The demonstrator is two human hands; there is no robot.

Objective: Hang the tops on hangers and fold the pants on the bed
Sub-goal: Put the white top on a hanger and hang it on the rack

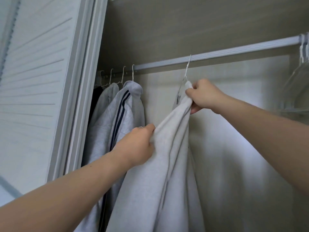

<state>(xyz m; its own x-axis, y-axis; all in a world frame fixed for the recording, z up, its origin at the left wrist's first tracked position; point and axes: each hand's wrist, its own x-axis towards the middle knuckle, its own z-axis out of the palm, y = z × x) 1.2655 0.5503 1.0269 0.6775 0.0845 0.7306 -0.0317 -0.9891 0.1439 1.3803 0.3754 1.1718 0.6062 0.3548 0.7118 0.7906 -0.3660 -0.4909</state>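
Observation:
A pale grey top [168, 164] hangs from a white wire hanger [187, 67] hooked on the closet rail [217, 53]. My right hand [203, 96] grips the top's fabric just under the hanger's hook. Lower and to the left, my left hand [139, 144] grips a fold of the same top and holds it stretched. To the left, a grey top with dark stripes [123, 114] hangs on its own hanger, with another grey top [107, 96] behind it.
A louvred closet door [38, 81] stands at the left. Several empty white hangers [303, 47] crowd the rail's right end, with a clear plastic hanger [296, 91] below them. The rail is bare between the striped top and the hanger I hold.

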